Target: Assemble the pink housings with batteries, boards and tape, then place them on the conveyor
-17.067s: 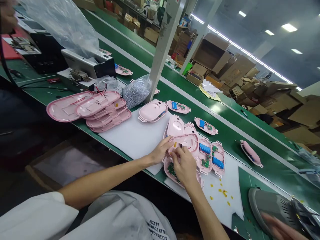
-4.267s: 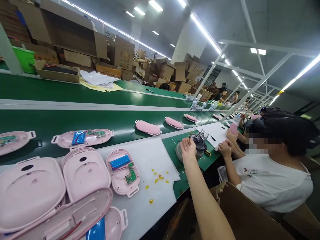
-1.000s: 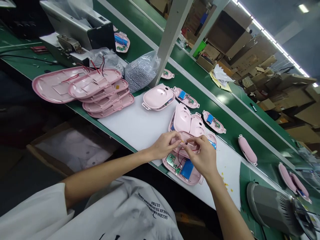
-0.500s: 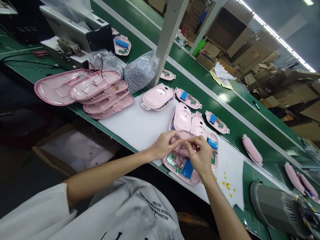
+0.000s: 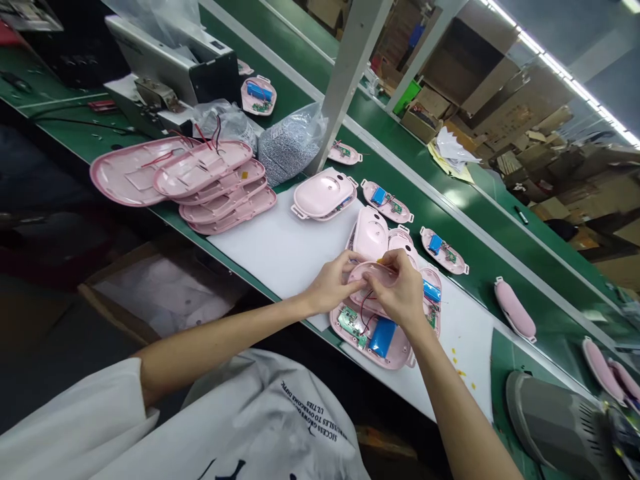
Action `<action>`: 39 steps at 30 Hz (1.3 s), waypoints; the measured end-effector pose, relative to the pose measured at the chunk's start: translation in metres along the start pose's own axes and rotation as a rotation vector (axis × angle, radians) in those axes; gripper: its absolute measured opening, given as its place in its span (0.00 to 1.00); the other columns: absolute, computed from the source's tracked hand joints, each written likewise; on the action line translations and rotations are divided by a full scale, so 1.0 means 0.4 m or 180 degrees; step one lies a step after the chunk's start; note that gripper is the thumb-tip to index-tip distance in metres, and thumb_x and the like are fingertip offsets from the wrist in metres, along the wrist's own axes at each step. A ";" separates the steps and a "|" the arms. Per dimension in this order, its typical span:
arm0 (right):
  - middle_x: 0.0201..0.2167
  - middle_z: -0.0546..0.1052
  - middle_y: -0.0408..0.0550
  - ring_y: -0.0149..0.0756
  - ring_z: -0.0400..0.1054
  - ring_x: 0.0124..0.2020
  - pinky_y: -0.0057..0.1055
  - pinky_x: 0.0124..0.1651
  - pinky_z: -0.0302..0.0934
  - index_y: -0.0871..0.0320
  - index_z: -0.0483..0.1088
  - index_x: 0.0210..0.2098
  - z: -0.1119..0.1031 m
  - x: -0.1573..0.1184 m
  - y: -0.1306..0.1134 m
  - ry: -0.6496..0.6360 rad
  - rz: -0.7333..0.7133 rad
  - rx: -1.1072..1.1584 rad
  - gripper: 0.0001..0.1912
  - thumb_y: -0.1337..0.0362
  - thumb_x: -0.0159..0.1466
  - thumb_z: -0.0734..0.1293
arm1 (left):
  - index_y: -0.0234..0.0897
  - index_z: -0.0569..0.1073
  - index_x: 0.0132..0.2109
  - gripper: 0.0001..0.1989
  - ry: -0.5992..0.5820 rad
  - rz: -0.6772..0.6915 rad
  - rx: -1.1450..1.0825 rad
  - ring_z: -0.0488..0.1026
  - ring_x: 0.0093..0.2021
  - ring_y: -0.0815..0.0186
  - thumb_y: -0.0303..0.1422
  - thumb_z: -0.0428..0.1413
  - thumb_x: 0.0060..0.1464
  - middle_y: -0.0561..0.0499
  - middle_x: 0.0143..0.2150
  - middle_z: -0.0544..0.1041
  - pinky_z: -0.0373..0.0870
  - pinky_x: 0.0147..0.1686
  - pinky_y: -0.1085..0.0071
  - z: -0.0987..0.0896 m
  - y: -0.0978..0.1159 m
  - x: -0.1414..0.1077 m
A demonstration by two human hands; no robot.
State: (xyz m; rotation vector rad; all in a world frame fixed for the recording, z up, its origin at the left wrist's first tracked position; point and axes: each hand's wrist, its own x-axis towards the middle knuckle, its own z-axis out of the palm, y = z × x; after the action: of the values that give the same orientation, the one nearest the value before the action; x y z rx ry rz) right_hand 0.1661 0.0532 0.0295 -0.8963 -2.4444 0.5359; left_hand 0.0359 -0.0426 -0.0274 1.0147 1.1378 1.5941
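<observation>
Both of my hands hold a pink plastic shell half [image 5: 374, 272] above an opened pink housing. My left hand [image 5: 331, 285] is closed on its left rim, thumb toward the inside. On the other side my right hand [image 5: 397, 290] grips the same shell, its thumb inside. A bit of yellow tape [image 5: 380, 261] shows by the right fingertips. Red and black wires run down from the shell to the lower pink housing [image 5: 400, 357], which contains a green circuit board [image 5: 351, 321] and a blue battery pack [image 5: 382, 337].
Stacked pink shells [image 5: 225, 210] lie at the left, beside a bag of small metal parts [image 5: 290, 147]. Several housings, some closed like this one [image 5: 325, 193], surround the white sheet [image 5: 260, 243]. Yellow tape bits [image 5: 459, 372] and a grey machine [image 5: 550, 413] are at the right.
My fingers have gone from pinching a small yellow tape strip between them to gripping the shell's edges. The shell is now raised and tilted. The camera view has shifted slightly.
</observation>
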 end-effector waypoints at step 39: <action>0.38 0.76 0.41 0.34 0.70 0.41 0.26 0.42 0.60 0.53 0.66 0.42 -0.116 0.021 -0.002 0.0222 -0.0007 -0.0336 0.10 0.62 0.61 0.66 | 0.47 0.68 0.53 0.27 -0.0195 -0.0318 0.2041 0.73 0.49 0.57 0.57 0.52 0.52 0.56 0.49 0.76 0.72 0.50 0.63 -0.050 0.009 0.104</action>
State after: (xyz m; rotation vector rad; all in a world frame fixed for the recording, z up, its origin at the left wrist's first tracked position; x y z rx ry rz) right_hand 0.1858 0.0674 0.0700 -0.9384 -2.4289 0.3712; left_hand 0.0057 -0.0079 -0.0238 1.3716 1.6782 1.1214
